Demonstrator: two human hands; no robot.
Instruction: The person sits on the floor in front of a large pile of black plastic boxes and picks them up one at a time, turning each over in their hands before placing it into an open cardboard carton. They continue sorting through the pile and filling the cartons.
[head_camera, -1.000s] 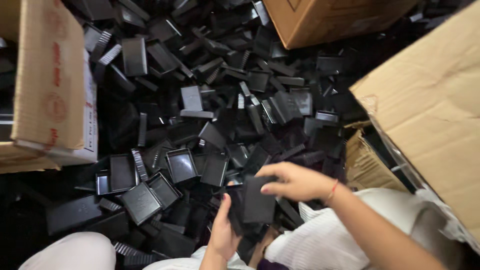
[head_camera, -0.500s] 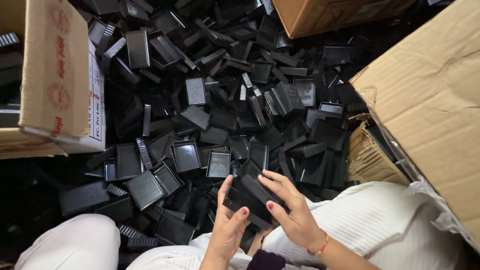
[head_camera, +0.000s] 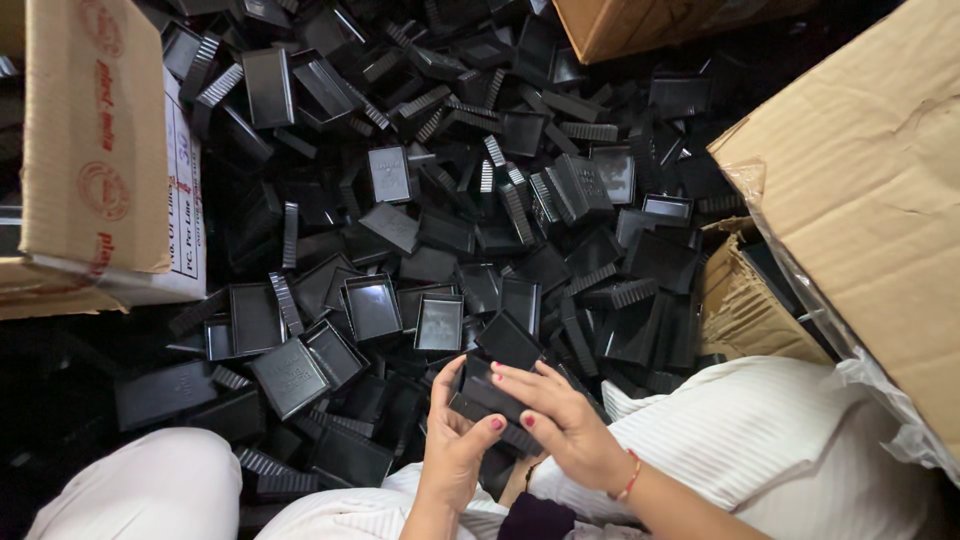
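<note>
- Black plastic shells form the held stack (head_camera: 492, 392): several shallow rectangular pieces pressed together between both hands, low in the view and just above the person's lap.
- The left hand (head_camera: 455, 440) is closed around the stack's near edge, thumb up along its left side.
- The right hand (head_camera: 565, 420) is clamped over the stack's right end, fingers curled across the top face.
- Beyond the fingertips lies the loose pile (head_camera: 450, 200) of identical black shells and ribbed pieces, with no order to it.
- Risk: the stack is gripped only by its edges; in my judgement, uneven squeezing lets a smooth middle piece slide out and drop into the pile, where it is indistinguishable from the rest.
- Risk: misaligned shells jam or crack if forced together.
- Risk: the leaning cardboard box (head_camera: 870, 200), right of the right hand, and the second carton (head_camera: 90, 150), far left of the left hand, crowd the elbows; a bump could shed parts.
</note>
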